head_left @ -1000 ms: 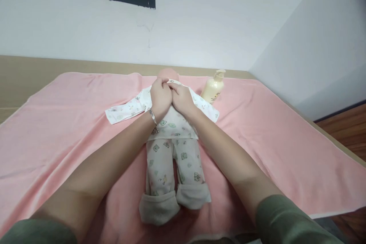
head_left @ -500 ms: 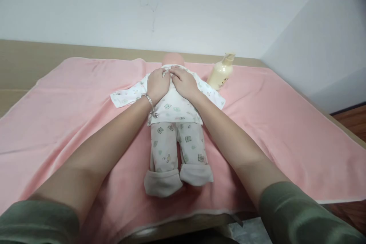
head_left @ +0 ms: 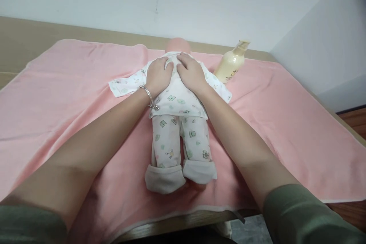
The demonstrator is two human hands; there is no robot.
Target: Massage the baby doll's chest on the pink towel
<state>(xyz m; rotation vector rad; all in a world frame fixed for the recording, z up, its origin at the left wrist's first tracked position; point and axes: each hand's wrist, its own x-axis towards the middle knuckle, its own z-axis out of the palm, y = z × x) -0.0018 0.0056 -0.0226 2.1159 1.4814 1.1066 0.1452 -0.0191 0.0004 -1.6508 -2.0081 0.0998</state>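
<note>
A baby doll [head_left: 177,45] lies on a pink blanket, its head at the far end and its legs toward me. It wears a white printed top [head_left: 178,103] with long sleeves spread to the sides and matching trousers [head_left: 166,141] with turned-up cuffs. My left hand [head_left: 159,75] rests flat on the left side of the doll's upper body, fingers extended. On the right side of the upper body lies my right hand [head_left: 191,72], also flat with fingers stretched out. A gap of printed cloth shows between the hands. The doll's face is not visible.
A pale yellow pump bottle [head_left: 230,63] leans to the right beyond the doll's right-hand sleeve. The pink blanket [head_left: 286,122] covers a wooden surface [head_left: 28,45] that meets a white wall [head_left: 100,0]. The surface's near edge shows at the bottom.
My hands have moved apart, from nearly touching at the middle of the doll's upper body outward to its two sides. The camera view has tipped slightly downward.
</note>
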